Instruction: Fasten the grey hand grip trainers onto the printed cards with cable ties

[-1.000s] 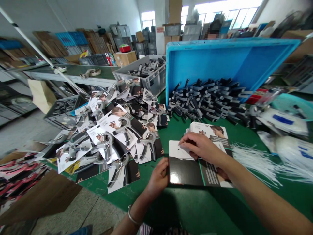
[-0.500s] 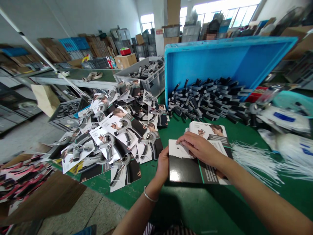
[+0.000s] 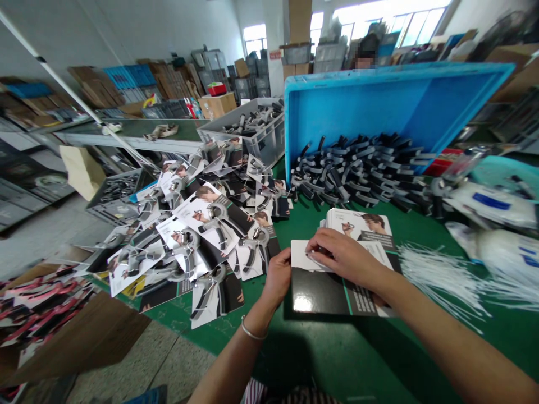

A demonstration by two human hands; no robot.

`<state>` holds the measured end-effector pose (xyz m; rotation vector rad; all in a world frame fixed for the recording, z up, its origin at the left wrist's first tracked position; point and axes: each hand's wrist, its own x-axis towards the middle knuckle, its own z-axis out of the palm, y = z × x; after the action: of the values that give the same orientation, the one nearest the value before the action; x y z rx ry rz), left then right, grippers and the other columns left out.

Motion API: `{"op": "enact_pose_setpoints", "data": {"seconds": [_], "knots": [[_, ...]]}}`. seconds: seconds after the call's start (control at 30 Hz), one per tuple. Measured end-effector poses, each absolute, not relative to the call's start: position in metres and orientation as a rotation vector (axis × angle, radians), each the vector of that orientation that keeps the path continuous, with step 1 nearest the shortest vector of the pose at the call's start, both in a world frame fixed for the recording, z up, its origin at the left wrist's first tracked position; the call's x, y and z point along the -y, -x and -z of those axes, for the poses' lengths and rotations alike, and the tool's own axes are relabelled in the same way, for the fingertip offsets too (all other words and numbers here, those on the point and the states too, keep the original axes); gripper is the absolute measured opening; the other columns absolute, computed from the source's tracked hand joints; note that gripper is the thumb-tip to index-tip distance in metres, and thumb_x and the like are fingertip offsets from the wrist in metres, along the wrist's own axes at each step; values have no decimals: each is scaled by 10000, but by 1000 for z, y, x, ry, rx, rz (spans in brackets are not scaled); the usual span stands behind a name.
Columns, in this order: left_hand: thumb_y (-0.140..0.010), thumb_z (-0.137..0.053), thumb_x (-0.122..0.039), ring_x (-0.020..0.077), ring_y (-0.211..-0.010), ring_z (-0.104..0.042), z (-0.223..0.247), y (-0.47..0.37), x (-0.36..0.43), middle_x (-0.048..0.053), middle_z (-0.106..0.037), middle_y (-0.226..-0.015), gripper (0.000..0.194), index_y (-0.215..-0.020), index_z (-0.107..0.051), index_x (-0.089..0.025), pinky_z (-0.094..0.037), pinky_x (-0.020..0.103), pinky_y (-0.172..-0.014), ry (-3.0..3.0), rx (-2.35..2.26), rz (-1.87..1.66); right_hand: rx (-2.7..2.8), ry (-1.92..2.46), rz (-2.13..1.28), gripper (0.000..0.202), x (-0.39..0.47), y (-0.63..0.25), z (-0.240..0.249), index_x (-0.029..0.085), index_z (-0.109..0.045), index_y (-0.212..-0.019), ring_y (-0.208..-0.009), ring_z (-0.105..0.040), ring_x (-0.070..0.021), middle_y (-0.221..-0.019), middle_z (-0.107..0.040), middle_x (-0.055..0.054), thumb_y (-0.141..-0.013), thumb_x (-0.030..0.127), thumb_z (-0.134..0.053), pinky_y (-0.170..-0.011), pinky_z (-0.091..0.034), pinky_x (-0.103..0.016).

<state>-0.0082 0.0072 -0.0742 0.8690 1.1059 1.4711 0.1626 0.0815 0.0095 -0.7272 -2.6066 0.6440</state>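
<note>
Printed card: lying at the near centre of the green table, black and white with a green stripe, overlapping the near side of the card stack.
Left hand: curled against the card's left edge; cannot tell whether pinching it.
Right hand: reaching across the card, fingers bent, tips touching its white upper-left part; cannot tell whether pinching anything.
White ties: spread loosely to the right of the cards.
Loose hand grips: heaped at the far side, partly inside a blue crate.
Carded hand grips: piled, overlapping, at left.
</note>
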Motion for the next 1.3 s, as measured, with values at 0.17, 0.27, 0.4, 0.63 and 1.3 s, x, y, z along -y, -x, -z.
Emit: {"op": "enact_pose_setpoints", "data": {"seconds": [0.17,0.27,0.4,0.63,1.3], "knots": [[-718,-776,-256,207,-843,-697,73,12,-7,24,-760,-857,249,-955,-780,-179,-549,323,-810,-873,-1118,-1485,2619,729,-627,97,-81,-163,-10,196,-649,-1014,-965,-573,-203,-1017,-605,-54,-958,256,-597,-859,-446,-334],[-692,-797,-244,221,-860,-699,74,10,-6,29,-763,-873,268,-951,-781,-175,-551,328,-811,-892,-1084,-1433,2612,730,-632,92,-81,-163,-10,194,-643,-1011,-961,-572,-199,-1017,-604,-53,-960,254,-595,-856,-444,-329],[-693,-809,-248,210,-863,-699,74,7,-4,36,-760,-925,292,-968,-752,-167,-543,318,-817,-790,-1052,-1451,2606,723,-633,95,-81,-163,-10,195,-643,-1009,-957,-569,-196,-1016,-601,-52,-963,262,-594,-853,-439,-323],[-876,-641,-359,187,-858,-688,55,18,1,89,-720,-977,353,-1152,-613,-140,-527,297,-771,-620,-881,-1560,2695,705,-382,139,-75,-158,-11,196,-667,-951,-861,-536,-191,-928,-585,-52,-989,249,-544,-748,-400,-297],[-824,-686,-551,79,-347,-413,18,-12,20,-27,-628,-532,700,-1358,-511,-134,-252,170,-364,-953,-1269,-967,2176,1753,-227,198,-234,-282,22,117,-638,-1126,-1105,-615,-235,-1174,-650,-112,-975,219,-561,-952,-506,-425]]}}
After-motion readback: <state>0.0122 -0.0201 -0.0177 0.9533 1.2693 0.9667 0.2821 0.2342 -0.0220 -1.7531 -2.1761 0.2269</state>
